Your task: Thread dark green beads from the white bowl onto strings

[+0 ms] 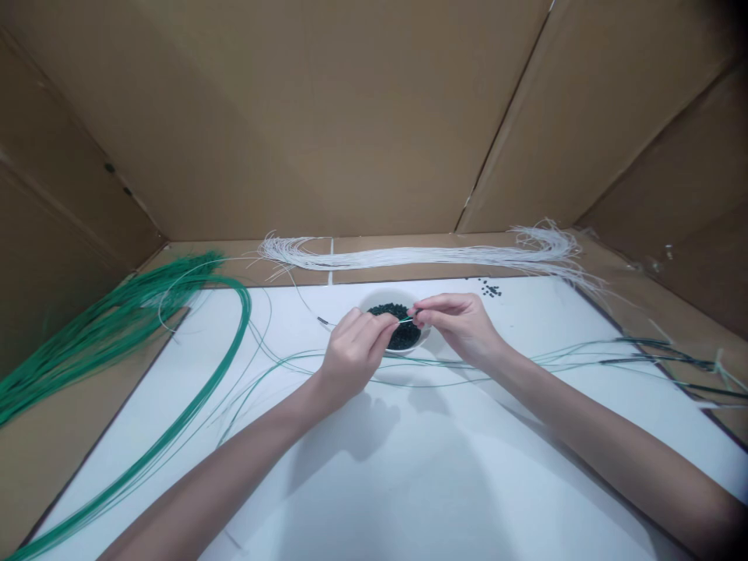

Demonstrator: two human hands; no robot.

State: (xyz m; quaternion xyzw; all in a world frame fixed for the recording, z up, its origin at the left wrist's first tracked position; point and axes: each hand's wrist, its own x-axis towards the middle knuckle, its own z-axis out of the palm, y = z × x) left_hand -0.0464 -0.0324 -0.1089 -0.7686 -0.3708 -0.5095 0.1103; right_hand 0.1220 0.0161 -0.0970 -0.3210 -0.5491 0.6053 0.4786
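Over a white bowl (425, 336) of small black beads (404, 336), my two hands work close together. My left hand (358, 349) is closed in a pinch on a thin white strand (404, 320), whose end points toward the other hand. A bit of green strand seems to lie beside it. My right hand (459, 321) pinches a small black bead (417, 312) at its fingertips, right by the strand. Behind my left hand, the white line runs off to the left, with a short black piece (322, 321) on it.
A bundle of white strands (409, 257) lies along the back. Green strands (204, 389) curve over the left side of the white board (526, 467). Loose beads (491, 289) sit at the back right. Green strands with dark sections (654, 358) stretch right. Cardboard walls (321, 117) surround the area.
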